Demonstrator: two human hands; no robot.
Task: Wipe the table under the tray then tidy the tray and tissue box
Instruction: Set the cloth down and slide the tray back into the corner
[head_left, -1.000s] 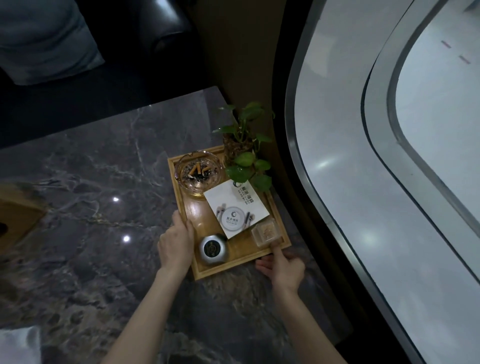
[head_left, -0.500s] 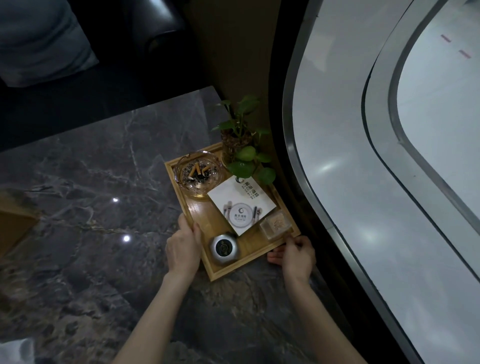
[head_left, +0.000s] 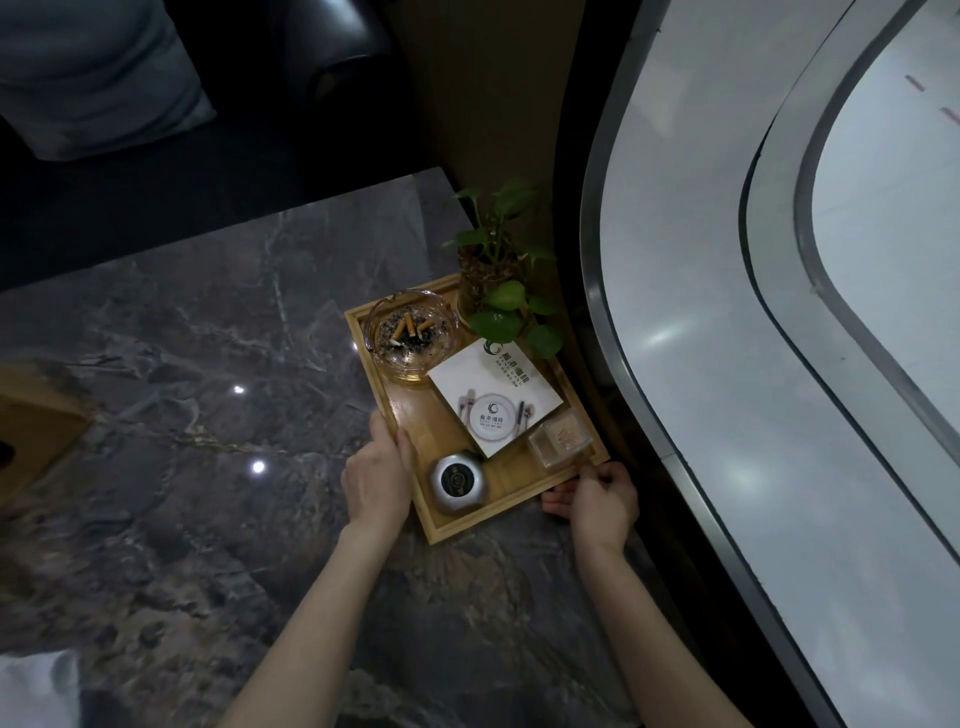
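A wooden tray (head_left: 423, 421) sits at the right edge of the dark marble table (head_left: 197, 364). On it are a glass ashtray (head_left: 410, 332) with cigarette butts, a potted plant (head_left: 493, 275), a white card (head_left: 496, 397), a small clear box (head_left: 561, 439) and a round silver device (head_left: 457, 483). My left hand (head_left: 376, 478) grips the tray's left rim, thumb inside. My right hand (head_left: 597, 496) holds the tray's near right corner. The wooden tissue box (head_left: 31, 441) lies at the far left, cut off by the frame.
A white cloth (head_left: 36, 686) lies at the bottom left corner of the table. A dark wall and a curved window frame (head_left: 613, 364) run close along the table's right side. A dark seat with a grey cushion (head_left: 98, 73) stands beyond the far edge.
Both hands have slid the tray to the right, toward the wall. My right hand moved from the near edge to the tray's near right corner.
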